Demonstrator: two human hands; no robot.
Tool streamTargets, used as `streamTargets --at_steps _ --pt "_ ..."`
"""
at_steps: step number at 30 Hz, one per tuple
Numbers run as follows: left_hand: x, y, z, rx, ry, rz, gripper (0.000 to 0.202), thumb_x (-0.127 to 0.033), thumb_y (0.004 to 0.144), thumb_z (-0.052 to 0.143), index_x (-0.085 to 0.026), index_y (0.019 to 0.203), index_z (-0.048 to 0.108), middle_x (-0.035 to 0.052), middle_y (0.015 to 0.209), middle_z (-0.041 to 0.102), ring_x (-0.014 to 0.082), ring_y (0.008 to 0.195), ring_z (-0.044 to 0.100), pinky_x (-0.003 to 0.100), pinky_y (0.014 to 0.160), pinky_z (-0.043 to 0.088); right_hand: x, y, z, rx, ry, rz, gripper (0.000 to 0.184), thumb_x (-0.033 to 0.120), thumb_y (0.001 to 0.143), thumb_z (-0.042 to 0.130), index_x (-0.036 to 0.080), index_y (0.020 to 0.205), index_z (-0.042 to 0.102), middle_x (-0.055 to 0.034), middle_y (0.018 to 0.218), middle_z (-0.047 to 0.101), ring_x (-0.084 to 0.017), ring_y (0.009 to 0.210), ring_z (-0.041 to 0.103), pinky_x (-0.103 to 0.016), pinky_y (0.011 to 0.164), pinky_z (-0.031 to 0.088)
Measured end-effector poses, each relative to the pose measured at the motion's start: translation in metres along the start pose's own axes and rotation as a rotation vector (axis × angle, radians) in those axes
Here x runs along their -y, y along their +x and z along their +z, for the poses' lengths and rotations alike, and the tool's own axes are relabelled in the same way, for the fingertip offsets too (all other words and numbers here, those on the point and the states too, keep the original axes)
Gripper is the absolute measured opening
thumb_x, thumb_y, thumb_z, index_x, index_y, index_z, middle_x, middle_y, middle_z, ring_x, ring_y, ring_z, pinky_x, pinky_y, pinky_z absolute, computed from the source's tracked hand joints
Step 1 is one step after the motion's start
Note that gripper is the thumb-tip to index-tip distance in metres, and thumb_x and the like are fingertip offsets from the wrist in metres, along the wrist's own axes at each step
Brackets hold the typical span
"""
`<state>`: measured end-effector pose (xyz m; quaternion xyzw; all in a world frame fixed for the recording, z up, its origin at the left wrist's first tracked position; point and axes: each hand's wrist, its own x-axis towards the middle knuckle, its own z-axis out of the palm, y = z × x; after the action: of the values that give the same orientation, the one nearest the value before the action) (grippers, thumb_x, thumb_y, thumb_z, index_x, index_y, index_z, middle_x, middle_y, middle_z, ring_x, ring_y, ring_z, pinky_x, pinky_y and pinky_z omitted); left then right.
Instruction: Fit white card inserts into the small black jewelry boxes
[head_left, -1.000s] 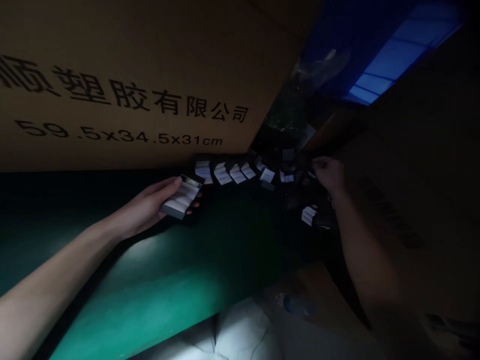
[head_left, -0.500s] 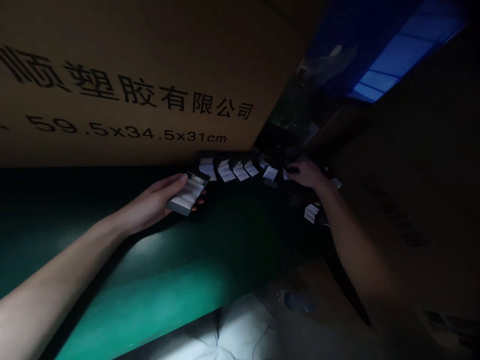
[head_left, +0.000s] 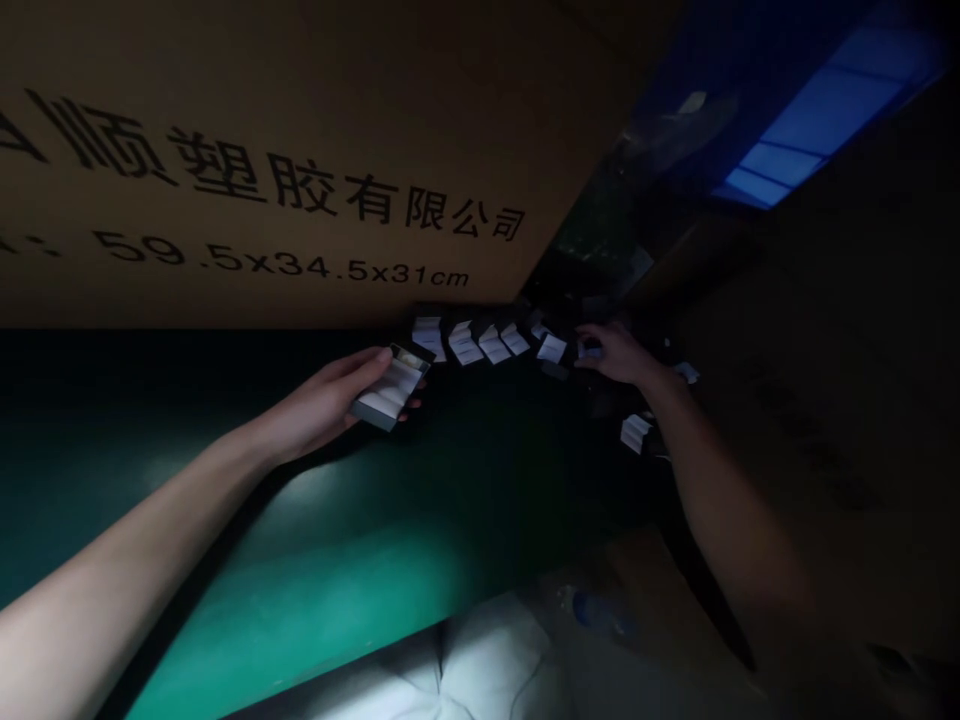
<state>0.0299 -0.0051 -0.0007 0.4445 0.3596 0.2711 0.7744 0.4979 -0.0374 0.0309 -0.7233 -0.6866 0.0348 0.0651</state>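
Observation:
My left hand (head_left: 322,400) is shut on a small dark box (head_left: 391,388) with a white folded insert showing in its open top. A row of small dark boxes with white folded inserts (head_left: 480,342) runs along the foot of a cardboard carton. My right hand (head_left: 615,355) is at the right end of that row, its fingertips at a small white-topped piece (head_left: 589,349). In the dim light I cannot tell whether the fingers grip it. Just below that hand lies a separate white folded insert (head_left: 635,433).
A green work surface (head_left: 300,530) spreads below the hands. A large printed cardboard carton (head_left: 262,170) stands behind the row, and another dark carton (head_left: 810,420) stands at the right. A blue-lit panel (head_left: 817,140) glows top right. A white bag (head_left: 487,670) lies below the surface edge.
My right hand has moved left from its earlier place, toward the end of the row. The whole scene has shifted slightly in view. The left hand still holds the box.

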Motion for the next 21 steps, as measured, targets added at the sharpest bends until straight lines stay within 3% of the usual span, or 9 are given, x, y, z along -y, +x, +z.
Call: streamTargets --at_steps 4,8,11,16,19,21 --pt "-0.002 -0.001 0.003 -0.013 0.002 -0.001 0.042 -0.041 0.103 0.06 -0.012 0.133 0.065 0.0168 0.115 0.079 0.0199 0.092 0.078 0.024 0.075 0.066 -0.002 0.0 0.001 0.01 0.095 0.052 0.06 0.027 0.076 0.084 0.026 0.133 0.068 -0.0076 0.113 0.074 -0.029 0.114 0.066 -0.045 0.104 0.055" --pt "-0.004 -0.003 0.006 -0.022 -0.018 -0.007 0.038 -0.039 0.104 0.058 -0.013 0.13 0.067 0.0164 0.112 0.079 0.0199 0.091 0.078 0.024 0.075 0.065 -0.001 0.001 -0.004 -0.041 0.122 0.13 0.065 0.032 0.081 0.078 0.027 0.144 0.062 -0.0105 0.127 0.067 -0.028 0.108 0.069 -0.046 0.101 0.057" --pt "-0.003 -0.003 0.005 -0.022 -0.02 -0.004 0.039 -0.041 0.102 0.06 -0.014 0.13 0.068 0.0169 0.113 0.079 0.021 0.091 0.078 0.025 0.075 0.066 0.001 0.003 -0.01 -0.154 0.103 0.146 0.067 0.032 0.082 0.073 0.028 0.147 0.059 -0.0105 0.129 0.065 -0.031 0.114 0.067 -0.049 0.104 0.055" --pt "0.001 -0.001 0.0 -0.017 -0.017 0.011 0.043 -0.044 0.099 0.065 -0.015 0.13 0.071 0.0168 0.116 0.079 0.0222 0.092 0.078 0.026 0.076 0.066 0.002 0.006 -0.016 -0.391 0.058 0.147 0.054 0.037 0.086 0.067 0.022 0.139 0.065 -0.0125 0.133 0.064 -0.033 0.127 0.062 -0.051 0.116 0.047" --pt "0.001 0.0 -0.001 -0.018 -0.016 0.016 0.044 -0.045 0.098 0.067 -0.016 0.13 0.071 0.0169 0.116 0.079 0.0236 0.094 0.079 0.028 0.076 0.067 0.001 0.005 -0.017 -0.383 0.017 0.16 0.068 0.033 0.084 0.07 0.019 0.15 0.056 -0.0162 0.142 0.059 -0.037 0.135 0.056 -0.054 0.119 0.043" --pt "0.001 0.0 0.0 -0.032 -0.02 0.008 0.042 -0.042 0.099 0.065 -0.015 0.131 0.07 0.0172 0.115 0.079 0.0238 0.094 0.079 0.028 0.076 0.067 0.001 0.004 -0.016 -0.37 -0.025 0.144 0.067 0.025 0.082 0.07 0.019 0.147 0.059 -0.0167 0.144 0.058 -0.038 0.138 0.053 -0.055 0.119 0.043"
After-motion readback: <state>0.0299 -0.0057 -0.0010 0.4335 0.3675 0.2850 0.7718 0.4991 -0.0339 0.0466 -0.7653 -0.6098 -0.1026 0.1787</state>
